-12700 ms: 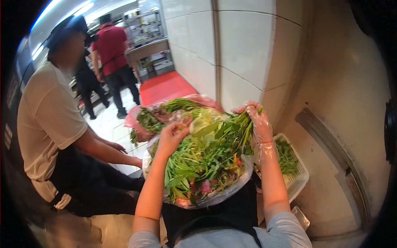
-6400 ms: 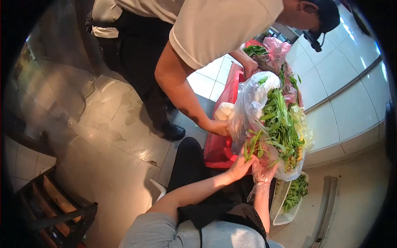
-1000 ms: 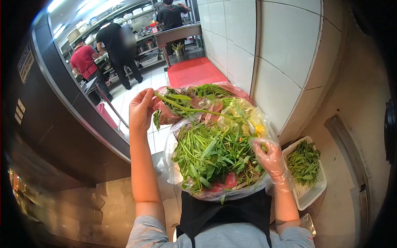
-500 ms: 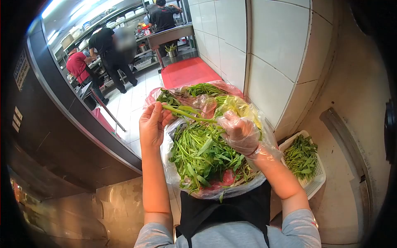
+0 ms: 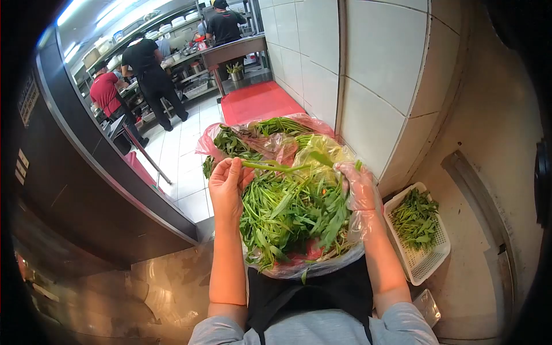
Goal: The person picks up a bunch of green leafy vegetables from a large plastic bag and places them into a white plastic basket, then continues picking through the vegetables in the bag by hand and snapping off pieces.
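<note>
My left hand (image 5: pixel 229 183), bare, pinches one end of a long green water spinach stem (image 5: pixel 276 167) above the pile. My right hand (image 5: pixel 359 187) wears a clear plastic glove. It is closed around the leafy side of the greens, and a leaf pokes up beside its fingers. Under both hands lies a heap of loose water spinach (image 5: pixel 287 215) in an open plastic bag (image 5: pixel 313 270) at my lap. Behind it, more bunched greens (image 5: pixel 279 125) rest in pink and yellowish plastic.
A white perforated basket (image 5: pixel 438 256) with trimmed greens stands on the floor at my right. A tiled wall (image 5: pixel 379 69) rises ahead right, and a dark panel (image 5: pixel 86 190) is at left. Several people (image 5: pixel 146 63) work at kitchen counters beyond a red mat (image 5: pixel 259 102).
My right hand has moved right and turned more upright, while my left has shifted slightly right and down. The stem now stretches between hands held farther apart.
</note>
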A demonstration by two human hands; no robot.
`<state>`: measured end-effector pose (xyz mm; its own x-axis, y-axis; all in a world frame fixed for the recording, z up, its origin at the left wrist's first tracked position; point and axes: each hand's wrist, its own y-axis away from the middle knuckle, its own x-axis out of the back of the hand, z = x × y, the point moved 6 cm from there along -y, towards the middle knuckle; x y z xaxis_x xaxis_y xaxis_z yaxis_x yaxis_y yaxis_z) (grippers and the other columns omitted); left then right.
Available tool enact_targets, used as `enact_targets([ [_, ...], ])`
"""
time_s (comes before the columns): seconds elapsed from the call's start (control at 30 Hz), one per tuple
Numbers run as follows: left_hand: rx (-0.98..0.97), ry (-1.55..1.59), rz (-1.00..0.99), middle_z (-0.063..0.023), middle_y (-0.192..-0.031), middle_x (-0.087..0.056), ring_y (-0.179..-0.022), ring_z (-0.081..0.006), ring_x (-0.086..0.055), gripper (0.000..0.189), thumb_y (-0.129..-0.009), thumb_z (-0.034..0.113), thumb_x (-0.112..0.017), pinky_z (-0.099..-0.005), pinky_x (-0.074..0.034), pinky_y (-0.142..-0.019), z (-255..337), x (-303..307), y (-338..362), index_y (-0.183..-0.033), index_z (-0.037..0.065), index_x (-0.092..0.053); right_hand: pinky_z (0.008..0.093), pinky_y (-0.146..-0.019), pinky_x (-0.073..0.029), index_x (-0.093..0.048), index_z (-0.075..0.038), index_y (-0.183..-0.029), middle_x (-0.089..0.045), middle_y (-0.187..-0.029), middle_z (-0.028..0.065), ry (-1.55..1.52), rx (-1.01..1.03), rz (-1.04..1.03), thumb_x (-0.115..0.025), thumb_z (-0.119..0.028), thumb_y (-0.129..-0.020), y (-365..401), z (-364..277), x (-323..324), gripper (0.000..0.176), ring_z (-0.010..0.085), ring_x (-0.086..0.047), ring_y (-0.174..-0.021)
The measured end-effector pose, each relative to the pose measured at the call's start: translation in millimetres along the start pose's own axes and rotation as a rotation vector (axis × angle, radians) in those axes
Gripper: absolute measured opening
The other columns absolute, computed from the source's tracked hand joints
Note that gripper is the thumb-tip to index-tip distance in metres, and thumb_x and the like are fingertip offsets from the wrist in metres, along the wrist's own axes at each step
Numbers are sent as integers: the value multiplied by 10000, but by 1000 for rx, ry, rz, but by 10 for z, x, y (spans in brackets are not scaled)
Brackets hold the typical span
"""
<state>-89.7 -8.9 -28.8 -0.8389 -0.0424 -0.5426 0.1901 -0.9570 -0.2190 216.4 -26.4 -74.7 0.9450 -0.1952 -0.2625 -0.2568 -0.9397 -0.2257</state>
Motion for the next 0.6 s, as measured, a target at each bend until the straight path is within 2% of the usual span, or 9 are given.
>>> enact_targets([
  [0.07, -9, -23, 2, -36, -831, -670, -706, -122, -673, 118, -886, 134, -669, -236, -577, -612, -33, -7, -24, -925, 62, -583, 276, -740, -468, -678, -16, -919, -631, -852, 40, 201, 282, -27, -601, -118, -885, 27, -221, -117, 132, 142, -592, -810],
  [0.1, -9, -38, 2, -31, -820, -668, -697, -117, -669, 119, -884, 132, -672, -234, -576, -610, -49, -19, -19, -918, 64, -580, 301, -769, -485, -665, -22, -924, -638, -897, 68, 482, 568, -65, -608, -115, -877, 58, -400, -227, 118, 192, -616, -828],
  [0.2, 21, -22, -4, -28, -803, -666, -685, -108, -663, 122, -883, 131, -673, -228, -572, -606, -141, -138, 32, -909, 64, -575, 343, -792, -498, -655, -47, -950, -638, -945, 103, 609, 768, -295, -632, -81, -841, 161, -514, -596, 117, 259, -630, -856],
  [0.3, 37, -18, 10, -30, -800, -665, -682, -109, -661, 130, -883, 133, -675, -226, -568, -602, -221, -201, 82, -911, 59, -572, 391, -785, -508, -641, -72, -993, -641, -958, 122, 654, 1053, -265, -675, -79, -790, 267, -329, -719, 205, 304, -631, -877],
  [0.4, 54, 14, 12, -40, -801, -664, -695, -123, -670, 135, -886, 134, -671, -227, -567, -599, -240, -239, 131, -911, 52, -567, 409, -733, -513, -621, -92, -1003, -640, -929, 107, 821, 1196, -161, -714, -97, -747, 387, -359, -729, 273, 299, -635, -844],
  [0.5, 90, 19, -37, -59, -833, -670, -727, -147, -686, 146, -893, 139, -662, -229, -567, -605, -289, -260, 144, -920, 39, -559, 417, -699, -505, -613, -88, -999, -629, -894, 113, 895, 1078, -307, -720, -101, -726, 345, -387, -782, 293, 305, -627, -806],
  [0.6, 130, 42, -49, -71, -855, -671, -744, -151, -689, 156, -898, 145, -657, -232, -569, -613, -378, -305, 195, -920, 31, -553, 419, -683, -493, -613, -78, -975, -621, -855, 118, 932, 986, -331, -700, -98, -733, 347, -502, -790, 259, 317, -613, -782],
])
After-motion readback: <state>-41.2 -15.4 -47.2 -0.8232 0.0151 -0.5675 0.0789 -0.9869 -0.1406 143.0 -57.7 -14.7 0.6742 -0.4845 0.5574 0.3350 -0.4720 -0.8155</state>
